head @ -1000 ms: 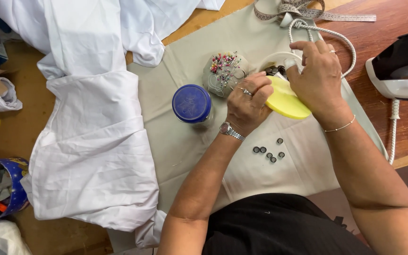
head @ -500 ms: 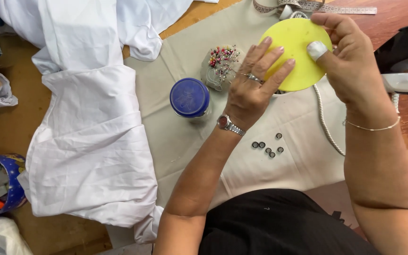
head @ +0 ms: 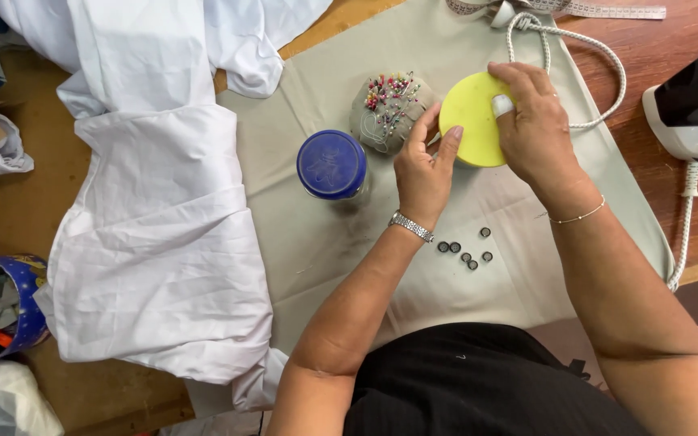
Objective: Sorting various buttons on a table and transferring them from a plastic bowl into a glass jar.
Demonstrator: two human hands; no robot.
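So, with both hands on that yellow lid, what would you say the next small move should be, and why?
Probably press the yellow lid down flat. The right hand covers its right side, the left hand steadies its left edge, and it sits over something beside the pincushion. What lies under it is hidden.

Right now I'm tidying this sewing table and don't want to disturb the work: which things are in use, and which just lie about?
In use:
left hand
right hand
yellow lid

Lying about:
dark buttons
pincushion
blue-lidded jar
white shirt
iron
measuring tape
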